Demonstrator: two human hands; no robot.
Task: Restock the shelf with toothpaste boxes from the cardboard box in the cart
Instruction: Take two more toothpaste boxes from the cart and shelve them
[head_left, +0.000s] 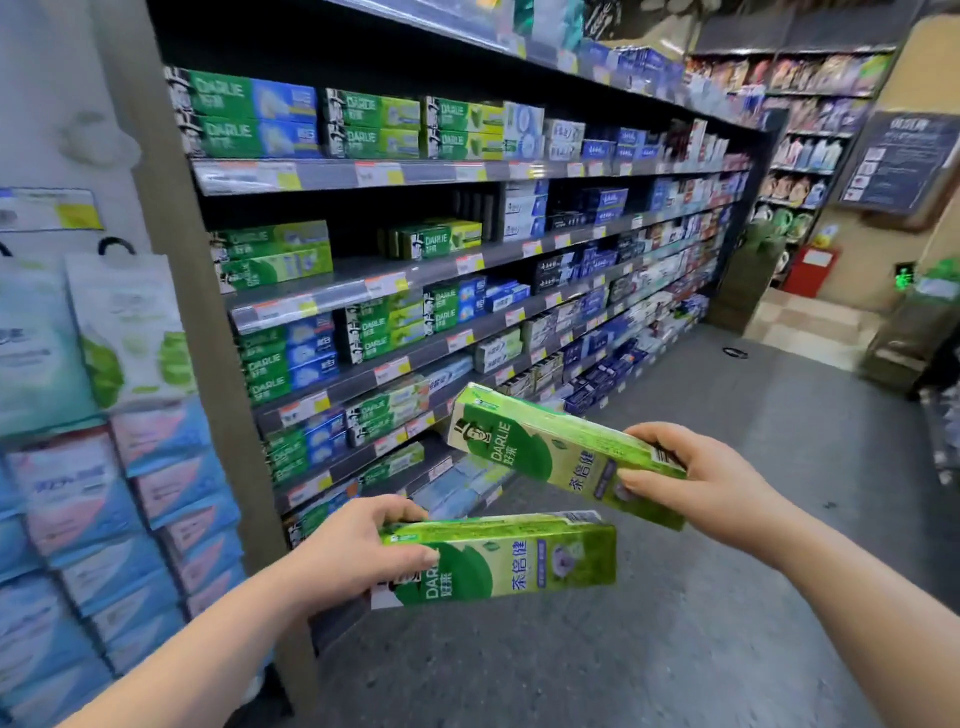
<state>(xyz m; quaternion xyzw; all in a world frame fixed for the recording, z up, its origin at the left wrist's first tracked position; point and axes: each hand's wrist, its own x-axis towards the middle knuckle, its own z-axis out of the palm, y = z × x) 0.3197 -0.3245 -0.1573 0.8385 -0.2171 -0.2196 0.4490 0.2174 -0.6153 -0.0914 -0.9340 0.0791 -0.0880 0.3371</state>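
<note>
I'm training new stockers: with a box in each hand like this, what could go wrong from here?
1. The left hand grips the lower toothpaste box and the right hand grips the upper toothpaste box, each by one end only. A long free end could twist loose and drop.
2. The shelves carry several look-alike green Darlie rows, so a box may land in the wrong row.

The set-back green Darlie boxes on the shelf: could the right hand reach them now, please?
Probably, yes: nothing stands between the right hand and those boxes. It already grips a toothpaste box, though, so it could only touch them.
</note>
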